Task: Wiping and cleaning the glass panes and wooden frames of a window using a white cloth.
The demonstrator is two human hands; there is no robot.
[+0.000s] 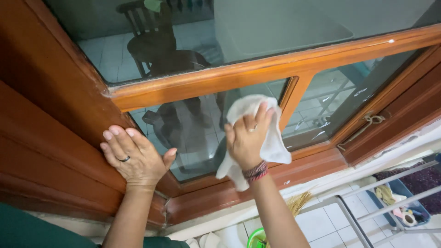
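**K:** At the lower left pane of the wooden window frame: right hand grips a white cloth, fingers bunched into it and pressing it against the glass. Loose ends hang below the wrist.

**M:** Left?

**K:** Left hand is flat on the dark wood panel beside the pane, fingers spread, holding nothing. Reads as a brace, steadying the body while the other arm leans into the glass.

**M:** Why bunched, not flat?

**K:** My guess: a wad gives the palm something to push on, and keeps the cloth from slipping out.

**M:** Anything else nearby?

**K:** Chair reflection in the upper glass. Metal latch on the right sash. Below the sill: tiled floor, a straw broom, a green bucket rim, a metal rack.
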